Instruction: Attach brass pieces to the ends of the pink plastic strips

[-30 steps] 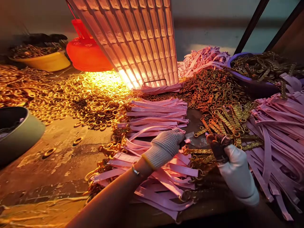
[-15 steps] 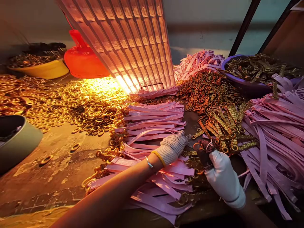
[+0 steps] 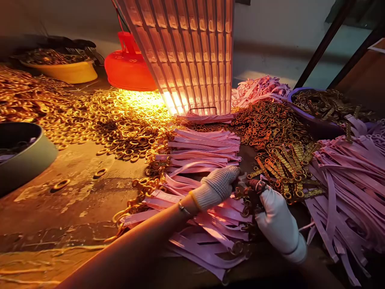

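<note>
My left hand (image 3: 218, 185), in a white dotted knit glove with a yellow cuff, reaches over a row of pink straps (image 3: 204, 154). Its fingers are pressed together around something small at their tips, too dark to make out. Close by on the right, my right hand (image 3: 275, 220) wears a white glove, with dark wrapping on the fingers and a pale tie round one. Those fingers are curled in a pinch, and what they grip is hidden in shadow. Brass-coloured ornate connectors (image 3: 287, 170) with ringed ends lie just beyond my right hand.
Loose gold rings (image 3: 129, 132) are heaped under a red lamp (image 3: 130, 70), beside a ribbed translucent panel (image 3: 195, 60). More pink straps (image 3: 345, 180) lie at right, near a purple basin (image 3: 313, 120) of metal pieces. A yellow basin (image 3: 66, 72) and a grey-green container (image 3: 36, 160) stand at left.
The view has shifted, so the lamp and panel sit further right. Both hands stay close together; the ring seen at my right fingertips before is no longer distinct.
</note>
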{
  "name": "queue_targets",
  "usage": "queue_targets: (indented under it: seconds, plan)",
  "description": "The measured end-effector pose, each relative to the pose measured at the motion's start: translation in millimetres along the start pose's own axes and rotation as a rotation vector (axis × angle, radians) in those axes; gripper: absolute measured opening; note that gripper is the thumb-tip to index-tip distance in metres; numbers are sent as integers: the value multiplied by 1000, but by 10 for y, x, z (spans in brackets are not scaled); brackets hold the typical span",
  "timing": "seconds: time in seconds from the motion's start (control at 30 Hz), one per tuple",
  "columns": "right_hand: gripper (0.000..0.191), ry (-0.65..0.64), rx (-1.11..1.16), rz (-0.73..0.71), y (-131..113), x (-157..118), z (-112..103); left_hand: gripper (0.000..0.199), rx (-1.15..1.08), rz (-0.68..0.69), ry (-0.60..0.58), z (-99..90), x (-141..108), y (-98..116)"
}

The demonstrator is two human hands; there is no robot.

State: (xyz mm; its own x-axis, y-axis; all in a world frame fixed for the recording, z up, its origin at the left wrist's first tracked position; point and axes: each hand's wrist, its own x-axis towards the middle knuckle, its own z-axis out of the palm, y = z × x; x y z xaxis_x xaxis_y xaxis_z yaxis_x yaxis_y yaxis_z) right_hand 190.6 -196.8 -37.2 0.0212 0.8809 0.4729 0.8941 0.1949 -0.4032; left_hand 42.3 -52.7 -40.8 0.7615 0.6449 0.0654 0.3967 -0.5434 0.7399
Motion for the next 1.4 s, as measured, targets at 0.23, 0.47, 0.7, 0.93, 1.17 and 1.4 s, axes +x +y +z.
queue_targets:
  seconds: [0.23,0.47,0.7,0.93,1.17,1.4]
  plan:
    - [52,-56,-29,-32,-230,196,48,22,-660,-120,-34,-278,-419,29]
    - [19,-38,-382,-199,-415,260,107,33,-829,-382,-48,-324,-667,76]
    - [19,-31,-692,-324,-463,184,219,24,-386,-138,17,-75,-757,-43]
    - [17,-212,-587,-157,-391,165,119,23,-327,-19,-4,13,-731,-101]
    - [18,-527,-568,-39,-437,243,34,32,-371,-84,18,-4,-727,-68]
    - [20,-467,-576,-282,-286,215,197,23,-428,0,65,123,-674,-111]
